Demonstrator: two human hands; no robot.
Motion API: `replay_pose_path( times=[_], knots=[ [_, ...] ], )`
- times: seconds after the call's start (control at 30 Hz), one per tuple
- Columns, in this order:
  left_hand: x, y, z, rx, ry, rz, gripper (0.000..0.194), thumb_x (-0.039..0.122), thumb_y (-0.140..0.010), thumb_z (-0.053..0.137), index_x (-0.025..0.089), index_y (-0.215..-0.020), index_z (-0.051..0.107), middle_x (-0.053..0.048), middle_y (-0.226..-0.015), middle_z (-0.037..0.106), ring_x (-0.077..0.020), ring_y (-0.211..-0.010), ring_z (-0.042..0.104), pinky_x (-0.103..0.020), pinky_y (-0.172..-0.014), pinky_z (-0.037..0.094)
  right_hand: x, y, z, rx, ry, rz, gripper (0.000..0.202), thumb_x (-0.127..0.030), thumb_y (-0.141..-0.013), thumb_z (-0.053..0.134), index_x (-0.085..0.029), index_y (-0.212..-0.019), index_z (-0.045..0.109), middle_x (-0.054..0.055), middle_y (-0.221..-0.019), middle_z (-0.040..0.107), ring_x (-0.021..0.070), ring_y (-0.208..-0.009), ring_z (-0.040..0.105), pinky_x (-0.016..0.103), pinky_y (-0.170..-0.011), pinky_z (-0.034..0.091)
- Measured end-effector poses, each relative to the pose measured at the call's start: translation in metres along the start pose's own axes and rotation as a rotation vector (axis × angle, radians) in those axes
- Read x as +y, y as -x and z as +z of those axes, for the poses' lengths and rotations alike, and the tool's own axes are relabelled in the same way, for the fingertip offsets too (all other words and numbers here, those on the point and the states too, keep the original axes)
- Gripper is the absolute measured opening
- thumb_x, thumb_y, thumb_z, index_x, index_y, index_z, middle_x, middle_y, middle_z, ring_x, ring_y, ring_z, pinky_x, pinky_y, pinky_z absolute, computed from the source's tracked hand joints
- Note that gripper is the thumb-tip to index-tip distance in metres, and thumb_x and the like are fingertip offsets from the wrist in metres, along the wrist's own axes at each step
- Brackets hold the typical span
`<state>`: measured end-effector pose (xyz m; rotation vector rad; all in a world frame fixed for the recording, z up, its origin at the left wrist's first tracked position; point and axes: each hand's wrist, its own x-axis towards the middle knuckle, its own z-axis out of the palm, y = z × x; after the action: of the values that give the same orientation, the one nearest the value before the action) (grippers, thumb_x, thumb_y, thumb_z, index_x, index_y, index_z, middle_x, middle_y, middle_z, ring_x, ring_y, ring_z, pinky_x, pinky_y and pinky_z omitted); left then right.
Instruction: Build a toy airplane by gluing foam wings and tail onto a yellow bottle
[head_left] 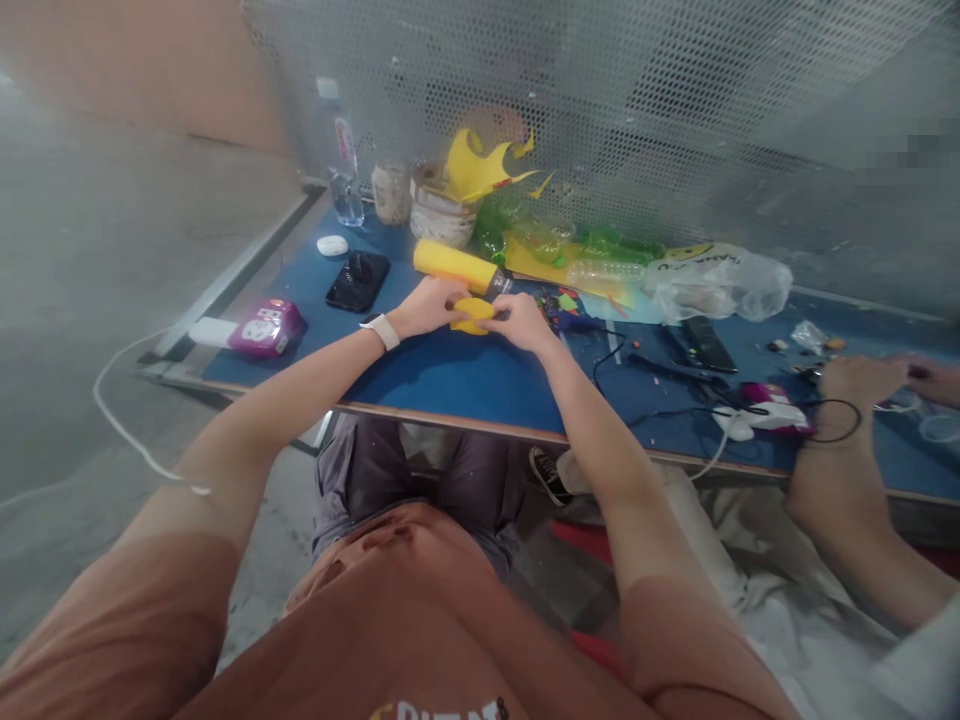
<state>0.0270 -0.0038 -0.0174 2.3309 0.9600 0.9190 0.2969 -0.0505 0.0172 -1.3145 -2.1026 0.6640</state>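
Observation:
My left hand (435,305) and my right hand (523,321) pinch opposite sides of a small round yellow piece (472,316), held just above the blue table. What the piece is made of I cannot make out. Right behind it lies a yellow cylinder (454,266) with a dark end, on its side. A black phone (358,281) rests to the left of my left hand, with a small white case (332,245) beyond it. Small colourful bits (559,305) are scattered to the right of my right hand.
At the back stand a water bottle (345,170), a jar (391,193) and a tub (442,215) with yellow scraps. Green plastic bottles (525,230) and a plastic bag (720,280) line the mesh panel. A purple pack (268,328) sits left; cables and a co-worker's hand (859,378) are right.

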Motion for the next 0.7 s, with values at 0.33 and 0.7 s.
replay_pose_path(
  times=[0.33,0.7],
  knots=[
    [0.009,0.001,-0.003,0.007,-0.022,0.048,0.013,0.028,-0.101,0.093,0.022,-0.113,0.098,-0.003,-0.091,0.091,-0.0229,-0.082,0.078,-0.036,-0.084,0.06,0.003,-0.002,0.008,0.055,-0.019,0.016,0.083,-0.102,-0.087,0.095,-0.024,-0.072,0.07,0.004,-0.075,0.065,0.0223,-0.078,0.052,0.041,-0.077,0.042],
    [-0.004,-0.001,0.008,-0.059,-0.02,0.036,0.028,0.046,-0.098,0.1,0.02,-0.107,0.094,-0.006,-0.093,0.09,-0.0221,-0.079,0.073,-0.038,-0.08,0.054,0.01,0.0,0.004,-0.021,-0.006,-0.025,0.075,-0.095,-0.086,0.098,-0.023,-0.079,0.077,0.004,-0.08,0.071,0.024,-0.082,0.058,0.04,-0.079,0.041]
  ],
)
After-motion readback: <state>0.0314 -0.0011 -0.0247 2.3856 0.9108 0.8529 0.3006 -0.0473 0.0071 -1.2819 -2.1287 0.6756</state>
